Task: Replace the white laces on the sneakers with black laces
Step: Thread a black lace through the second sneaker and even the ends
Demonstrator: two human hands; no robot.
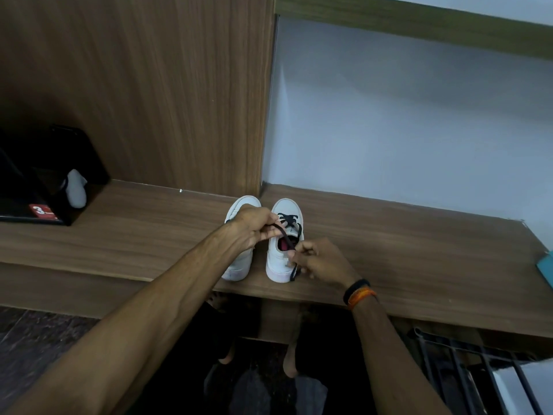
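A long wooden shelf runs across the view, with a wood panel and a pale wall behind it. A black box stands far left of the fingers, with a grey-white thing inside it, too dim to identify.

Two white sneakers stand side by side near the shelf's front edge, toes toward the wall. The right one has a black lace crossed through its front eyelets.

Both forearms reach forward and inward. The left hand is above the left sneaker, its fingers curled, and they pinch one lace end just left of the right sneaker's opening. The right hand is at the right sneaker's right side, near the heel; its fingers are curled and pinch the other lace end, which hangs down just below the fingertips. On the right wrist are a black band and an orange band.
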